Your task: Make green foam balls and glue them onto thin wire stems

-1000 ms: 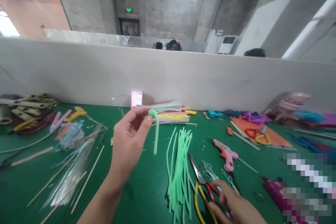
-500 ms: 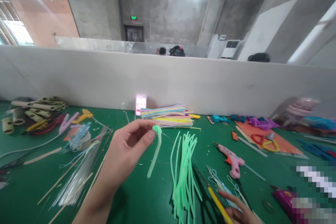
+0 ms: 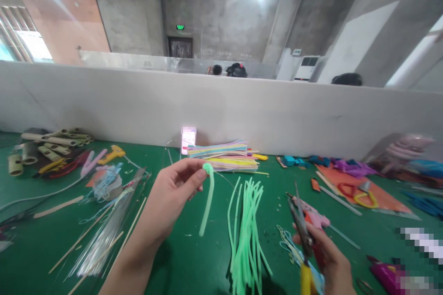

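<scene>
Between thumb and fingertips, my left hand (image 3: 176, 193) pinches a light green pipe cleaner (image 3: 208, 203), its top end curled and its tail hanging down. A thin wire or thread runs from the pinch toward the right. In my right hand (image 3: 328, 253) is a pair of scissors (image 3: 304, 235) with yellow and red handles, the blades pointing up and slightly apart. A bundle of green pipe cleaners (image 3: 247, 235) lies on the table between my hands. Behind the scissors, a pink glue gun (image 3: 316, 217) is partly covered.
Multicoloured pipe cleaners (image 3: 221, 150) lie by a phone (image 3: 188, 140) against the white partition (image 3: 221, 106). Clear rods (image 3: 110, 235) and bamboo pieces (image 3: 57, 143) are on the left. Another pair of scissors (image 3: 367, 199) rests on orange sheets at right. People's heads show beyond the partition.
My right hand has lifted the scissors from beside the green bundle, turning the blades upward. My left hand still pinches the green pipe cleaner. The view has shifted slightly.
</scene>
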Demonstrator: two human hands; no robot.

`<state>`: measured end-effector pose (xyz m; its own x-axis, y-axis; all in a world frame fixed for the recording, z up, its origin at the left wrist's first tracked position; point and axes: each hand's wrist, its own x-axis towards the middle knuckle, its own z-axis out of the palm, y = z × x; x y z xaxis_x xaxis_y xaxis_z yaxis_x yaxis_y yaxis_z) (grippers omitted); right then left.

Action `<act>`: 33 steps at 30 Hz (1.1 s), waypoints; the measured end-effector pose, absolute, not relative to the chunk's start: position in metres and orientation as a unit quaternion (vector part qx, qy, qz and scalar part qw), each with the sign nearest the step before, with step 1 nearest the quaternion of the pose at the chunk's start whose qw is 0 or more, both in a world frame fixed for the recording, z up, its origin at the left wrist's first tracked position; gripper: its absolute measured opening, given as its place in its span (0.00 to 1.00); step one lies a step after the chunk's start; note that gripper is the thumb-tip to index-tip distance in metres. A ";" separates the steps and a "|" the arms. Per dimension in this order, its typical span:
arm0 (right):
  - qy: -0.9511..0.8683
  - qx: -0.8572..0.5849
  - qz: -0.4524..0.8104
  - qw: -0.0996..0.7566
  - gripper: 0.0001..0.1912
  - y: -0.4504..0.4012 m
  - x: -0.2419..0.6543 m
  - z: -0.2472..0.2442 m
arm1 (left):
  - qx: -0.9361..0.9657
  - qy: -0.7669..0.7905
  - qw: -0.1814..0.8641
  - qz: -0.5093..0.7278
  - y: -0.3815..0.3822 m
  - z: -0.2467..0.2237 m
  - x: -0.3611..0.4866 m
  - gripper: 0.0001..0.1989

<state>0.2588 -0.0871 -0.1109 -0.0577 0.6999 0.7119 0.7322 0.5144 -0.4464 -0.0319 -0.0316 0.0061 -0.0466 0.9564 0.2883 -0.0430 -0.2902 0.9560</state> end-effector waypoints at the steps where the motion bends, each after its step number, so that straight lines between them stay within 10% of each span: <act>1: -0.746 -0.470 -0.087 0.464 0.37 -0.084 0.256 -0.105 | 0.542 0.421 0.423 0.592 -0.031 0.006 -0.032 0.09; 6: -0.786 -0.454 -0.238 0.345 0.33 -0.088 0.243 -0.073 | 0.524 0.422 0.431 0.601 -0.032 0.005 -0.033 0.10; 14: -0.751 -0.443 -0.301 0.386 0.40 -0.087 0.226 -0.063 | 0.526 0.426 0.421 0.604 -0.035 0.006 -0.028 0.10; 33: -0.769 -0.459 -0.179 0.407 0.25 -0.059 0.223 -0.024 | 0.590 0.420 0.410 0.554 -0.041 0.007 -0.019 0.07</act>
